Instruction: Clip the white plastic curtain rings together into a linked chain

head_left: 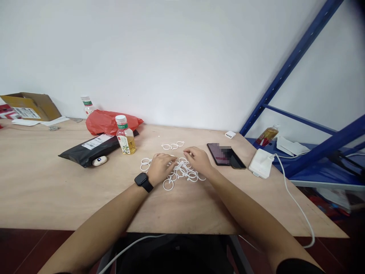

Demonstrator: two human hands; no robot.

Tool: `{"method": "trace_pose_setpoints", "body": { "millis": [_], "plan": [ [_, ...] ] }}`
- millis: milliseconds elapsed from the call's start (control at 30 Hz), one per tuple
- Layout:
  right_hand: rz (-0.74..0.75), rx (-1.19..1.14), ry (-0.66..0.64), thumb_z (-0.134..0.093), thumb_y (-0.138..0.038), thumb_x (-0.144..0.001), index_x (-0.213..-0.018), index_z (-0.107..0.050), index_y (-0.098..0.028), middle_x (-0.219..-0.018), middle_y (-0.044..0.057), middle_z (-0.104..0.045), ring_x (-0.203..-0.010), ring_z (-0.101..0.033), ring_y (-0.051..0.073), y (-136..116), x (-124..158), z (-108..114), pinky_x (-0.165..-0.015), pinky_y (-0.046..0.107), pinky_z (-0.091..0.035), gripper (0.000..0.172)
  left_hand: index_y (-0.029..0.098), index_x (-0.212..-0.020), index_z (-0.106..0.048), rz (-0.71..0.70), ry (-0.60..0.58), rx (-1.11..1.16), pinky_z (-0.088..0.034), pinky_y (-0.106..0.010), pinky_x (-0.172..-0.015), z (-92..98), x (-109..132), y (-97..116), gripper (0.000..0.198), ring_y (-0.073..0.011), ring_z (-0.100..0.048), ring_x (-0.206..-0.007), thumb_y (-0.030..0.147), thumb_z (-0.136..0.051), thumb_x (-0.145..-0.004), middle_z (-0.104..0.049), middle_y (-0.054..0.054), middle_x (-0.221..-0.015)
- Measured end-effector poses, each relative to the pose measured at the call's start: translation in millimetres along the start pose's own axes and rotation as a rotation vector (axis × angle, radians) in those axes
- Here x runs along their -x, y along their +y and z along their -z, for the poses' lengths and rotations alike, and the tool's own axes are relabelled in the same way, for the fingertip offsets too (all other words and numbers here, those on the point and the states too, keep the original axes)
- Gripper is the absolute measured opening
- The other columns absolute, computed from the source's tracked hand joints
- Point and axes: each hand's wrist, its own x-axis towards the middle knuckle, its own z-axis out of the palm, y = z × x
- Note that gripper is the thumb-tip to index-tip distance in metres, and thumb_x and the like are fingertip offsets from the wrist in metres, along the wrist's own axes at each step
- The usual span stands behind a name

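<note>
Nearest the camera, left forearm and right forearm, both mine and bare, slant inward from the lower corners. Behind everything stands a pale wall; before it spreads the wooden table at which I work. At the right, a blue metal frame rises beside the table. On the left side of the tabletop lie a red plastic bag and, in front of it, a black parcel; a drink bottle stands upright just beside them. Right of my hands rest a white power box and, nearer to me, a dark phone.

Left hand: palm down, fingers bent, tips at the heap; I cannot tell whether anything is held. Right hand: thumb and forefinger brought close together; whether a ring sits between them cannot be told. A black watch circles my left wrist.

Smallest are the white rings, heaped between and partly beneath my hands. Most lie to the right of the left hand and to the left of the right, toward my body; the left fingertips appear nearer the middle. Being round, each has no long axis. A short row of joined rings lies beyond the fingertips, running left to right.
</note>
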Motion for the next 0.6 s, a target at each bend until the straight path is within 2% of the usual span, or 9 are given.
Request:
{"method": "trace_pose_setpoints", "body": {
  "millis": [100, 200, 267, 333, 467, 600],
  "plan": [
    [0.040, 0.097, -0.141, -0.046, -0.023, -0.095, -0.106, -0.068, -0.022, -0.106, 0.006, -0.070, -0.098, -0.064, 0.020, 9, -30, -9, -0.084, 0.030, -0.046, 0.025, 0.024, -0.103, -0.070, -0.004, -0.046, 0.004, -0.043, -0.038, -0.090, -1.1, 0, 3, 0.020, -0.0200, -0.065, -0.094, 0.034, -0.057, -0.092, -0.074, -0.004, -0.100],
    [0.050, 0.236, -0.278, -0.044, -0.018, -0.094, -0.120, -0.064, -0.024, -0.115, 0.008, -0.066, -0.100, -0.064, 0.021, 11, -59, -26, -0.081, 0.029, -0.046, 0.034, 0.024, -0.102, -0.070, 0.002, -0.072, -0.002, -0.043, -0.038, -0.090, -0.7, 0, 4, 0.020, -0.0202, -0.065, -0.094, 0.036, -0.056, -0.093, -0.074, -0.004, -0.099],
    [0.061, 0.323, -0.366, -0.045, -0.019, -0.094, -0.125, -0.062, -0.027, -0.116, 0.009, -0.064, -0.095, -0.065, 0.020, 10, -72, -38, -0.077, 0.028, -0.046, 0.036, 0.024, -0.101, -0.070, 0.013, -0.070, -0.003, -0.043, -0.038, -0.089, 0.6, 0, 4, 0.020, -0.0202, -0.065, -0.094, 0.036, -0.057, -0.093, -0.074, -0.004, -0.099],
    [0.079, 0.387, -0.431, -0.047, -0.020, -0.093, -0.122, -0.064, -0.028, -0.111, 0.009, -0.065, -0.091, -0.066, 0.021, 9, -77, -47, -0.075, 0.028, -0.046, 0.034, 0.023, -0.100, -0.070, 0.030, -0.056, -0.005, -0.043, -0.038, -0.089, 1.9, 0, 2, 0.019, -0.0203, -0.065, -0.094, 0.035, -0.058, -0.092, -0.074, -0.004, -0.098],
    [0.110, 0.420, -0.428, -0.051, -0.022, -0.093, -0.104, -0.071, -0.022, -0.100, 0.012, -0.068, -0.092, -0.066, 0.024, 13, -70, -50, -0.077, 0.030, -0.046, 0.023, 0.023, -0.100, -0.070, 0.057, -0.042, -0.009, -0.042, -0.039, -0.088, 1.7, 0, -1, 0.019, -0.0212, -0.065, -0.094, 0.034, -0.058, -0.092, -0.074, -0.004, -0.097],
    [0.068, 0.281, -0.304, -0.055, -0.024, -0.091, -0.094, -0.071, -0.021, -0.097, 0.010, -0.070, -0.091, -0.066, 0.022, 12, -47, -33, -0.078, 0.029, -0.046, 0.016, 0.022, -0.102, -0.070, 0.072, -0.007, 0.000, -0.043, -0.039, -0.090, -0.4, 0, -4, 0.020, -0.0215, -0.065, -0.096, 0.035, -0.057, -0.092, -0.074, -0.004, -0.099]
  ]
}}
